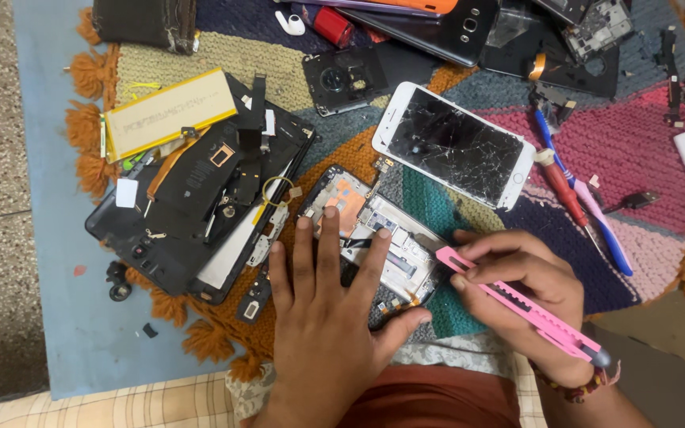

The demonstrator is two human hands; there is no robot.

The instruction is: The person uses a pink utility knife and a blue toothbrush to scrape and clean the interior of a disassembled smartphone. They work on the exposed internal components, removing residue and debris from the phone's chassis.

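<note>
Nearest the camera, the left hand (pixel 328 305) lies flat with its fingers spread, pressing down on an opened phone frame (pixel 374 238) whose inner boards and shields are exposed. The right hand (pixel 521 297) is closed around a pink utility knife (pixel 517 305), the thumb and fingers pinching its body, and the knife's front end sits at the right edge of the phone frame, just beside the left thumb. A beaded bracelet (pixel 576 388) circles the right wrist.

The phone frame rests on a multicoloured knitted mat (pixel 636 150) with orange tassels, near its front middle. To the left lies a dismantled black tablet (pixel 192 210) (back removed, ribbon cables showing), and a flat gold battery (pixel 170 112) lies against its far left corner. Just beyond the phone frame lies a white smartphone with a cracked screen (pixel 455 145), tilted. To the right of it, a red-handled screwdriver (pixel 566 194) and a blue tool (pixel 588 206) lie side by side. Farther back sit a black phone back cover (pixel 346 79), a dark smartphone (pixel 438 32) and a red cylinder (pixel 332 25).
</note>
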